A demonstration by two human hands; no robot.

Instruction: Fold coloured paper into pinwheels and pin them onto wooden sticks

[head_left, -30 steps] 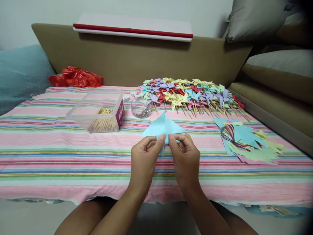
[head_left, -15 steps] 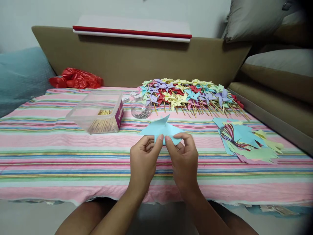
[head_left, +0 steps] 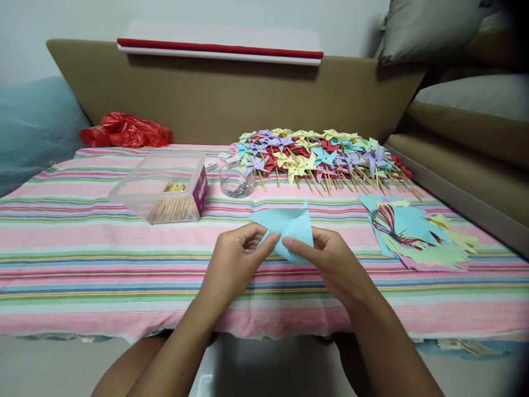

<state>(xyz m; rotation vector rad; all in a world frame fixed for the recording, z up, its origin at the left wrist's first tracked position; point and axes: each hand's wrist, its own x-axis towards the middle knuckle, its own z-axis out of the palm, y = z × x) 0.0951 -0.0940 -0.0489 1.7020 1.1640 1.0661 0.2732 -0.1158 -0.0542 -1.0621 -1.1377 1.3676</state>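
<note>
Between my hands, over the striped cloth, is a piece of light blue paper with cut, partly bent flaps. My left hand grips its left side, thumb on top and fingers curled behind. My right hand pinches the right side, its thumb lying across the front of the paper near the middle. Both thumb tips almost meet there. The fingers behind the paper are partly hidden.
Finished paper pinwheels on sticks lie in a heap at the back. A clear tub of sticks and a round container of small metal pieces stand left. Cut paper sheets with twist ties lie right. A red plastic bag sits back left.
The blue paper has been turned in my hands, and its flaps now point differently. My right hand has moved slightly right, its forearm swinging outward.
</note>
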